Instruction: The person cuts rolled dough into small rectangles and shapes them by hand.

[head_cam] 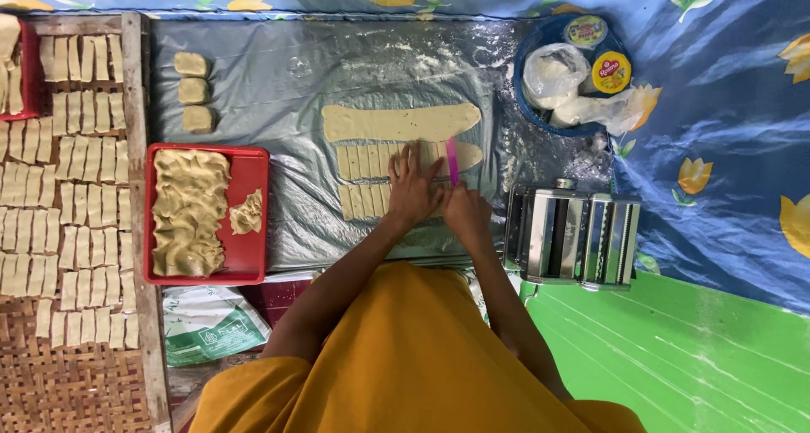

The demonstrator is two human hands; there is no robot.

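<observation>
Right hand (467,211): grip clenched round a pink cutter (452,161), blade upright and pressed down into the dough strip (407,157) at the uncut end. Left hand (413,188): grip released, palm flat, fingers spread over the cut pieces of that same strip, pinning them to the plastic sheet (287,79). Both hands close together, nearly touching, with forearms reaching forward from an orange garment (405,357).

Just beyond the hands, a longer uncut dough sheet (401,121), pale, smooth and rounded at both ends. Nearer than the cut strip, a second row of small rectangular pieces (363,201), partly hidden under the left wrist. Sheet underneath grey, glossy, wrinkled and dusted with flour.

To the right, a metal pasta roller (574,235), shiny, standing at the sheet's edge, close beside the right hand. Farther off, a blue basin (540,117) holding plastic bags and two round lidded tubs.

To the left, a red tray (251,176) loaded with folded, lumpy dough (187,209). Beyond it, three small dough blocks (192,91) in a column. At the far left, a wooden-framed rack (135,146) lined with many cut dough rectangles in rows, over a woven mat (76,391). Blue flowered cloth (726,104) under all, green surface (675,357) at lower right.
</observation>
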